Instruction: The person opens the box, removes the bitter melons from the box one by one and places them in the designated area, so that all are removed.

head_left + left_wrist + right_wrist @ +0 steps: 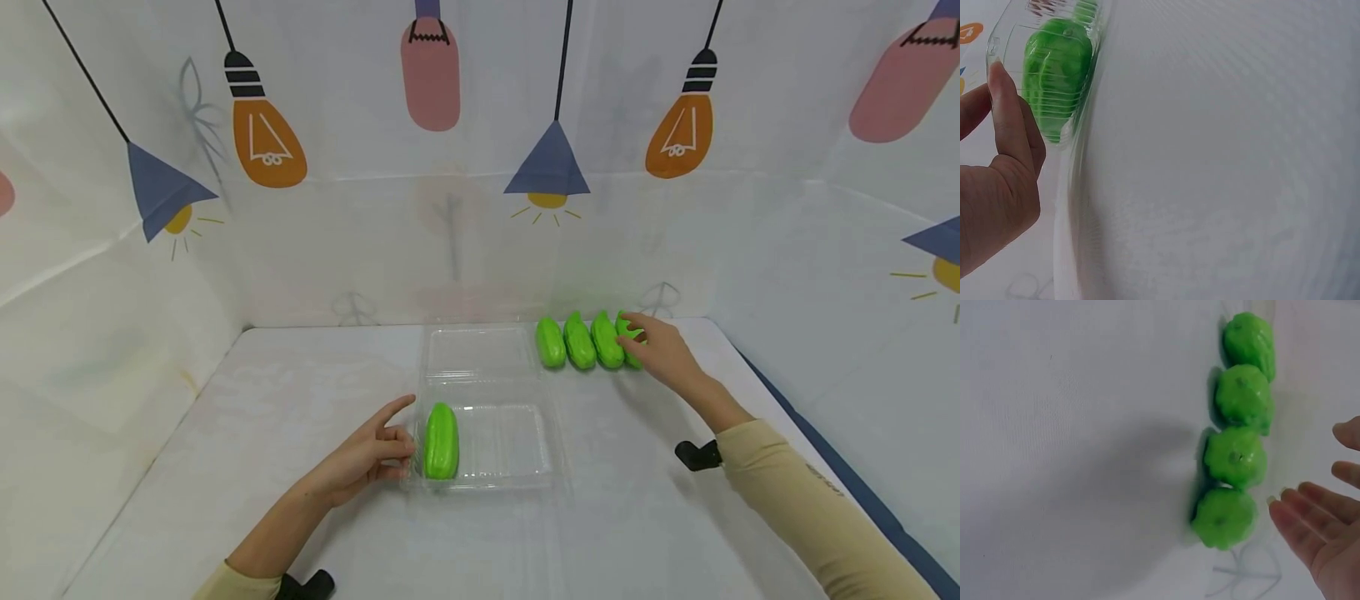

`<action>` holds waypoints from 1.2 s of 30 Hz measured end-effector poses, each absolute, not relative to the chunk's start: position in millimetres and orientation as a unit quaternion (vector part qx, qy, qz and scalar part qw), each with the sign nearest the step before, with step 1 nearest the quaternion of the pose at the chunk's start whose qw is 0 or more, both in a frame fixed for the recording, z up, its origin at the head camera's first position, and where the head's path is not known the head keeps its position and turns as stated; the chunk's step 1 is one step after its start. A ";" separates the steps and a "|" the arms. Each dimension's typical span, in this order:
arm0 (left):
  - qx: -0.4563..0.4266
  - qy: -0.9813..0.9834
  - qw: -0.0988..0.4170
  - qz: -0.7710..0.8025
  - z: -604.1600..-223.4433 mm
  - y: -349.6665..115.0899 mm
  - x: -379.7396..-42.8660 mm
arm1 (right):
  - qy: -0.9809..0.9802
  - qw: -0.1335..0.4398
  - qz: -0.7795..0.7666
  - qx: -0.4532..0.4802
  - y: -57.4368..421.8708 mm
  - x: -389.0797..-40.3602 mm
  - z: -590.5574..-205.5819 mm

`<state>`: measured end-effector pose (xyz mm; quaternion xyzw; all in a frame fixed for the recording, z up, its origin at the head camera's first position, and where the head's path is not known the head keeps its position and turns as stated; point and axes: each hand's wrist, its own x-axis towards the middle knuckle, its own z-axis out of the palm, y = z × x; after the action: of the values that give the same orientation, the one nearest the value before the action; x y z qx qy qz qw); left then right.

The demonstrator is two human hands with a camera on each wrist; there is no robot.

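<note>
My left hand (360, 462) is at the left side of a clear plastic clamshell box (502, 482), fingertips touching its wall with fingers loosely extended. The box lies opened, its lid (480, 354) laid back. One glossy green toy cucumber (441, 442) lies lengthwise at the left end of the base. Seen from the left wrist, that cucumber (1057, 75) shows through the ribbed wall beside my fingers. Beyond the box, several like cucumbers (580, 342) form a row. My right hand (660, 350) hovers by the rightmost cucumber (1225, 519), fingers spread and holding nothing, partly hiding it in the head view.
A white cloth covers the table (480, 550). White sheets printed with lamps and bulbs hang as a back wall (360, 242) and at both sides. Black wrist mounts (697, 455) stick out from the sleeves.
</note>
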<state>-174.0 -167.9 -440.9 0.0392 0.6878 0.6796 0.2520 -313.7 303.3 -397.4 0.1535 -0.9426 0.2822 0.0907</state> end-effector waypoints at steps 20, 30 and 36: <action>0.041 0.686 0.252 0.682 -439.4 -167.8 -173.4 | -0.919 0.067 0.299 0.248 233.7 -284.8 -382.2; 0.046 0.685 0.256 0.681 -438.9 -167.9 -174.5 | -0.904 0.027 0.314 0.289 207.3 -263.4 -380.3; 0.037 0.686 0.256 0.681 -441.7 -168.3 -174.0 | -0.897 -0.005 0.315 0.309 195.4 -251.5 -386.3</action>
<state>-174.0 -168.3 -441.7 0.0371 0.6856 0.6807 0.2556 -251.5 195.4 -386.3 0.3091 -0.8974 0.3147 -0.0052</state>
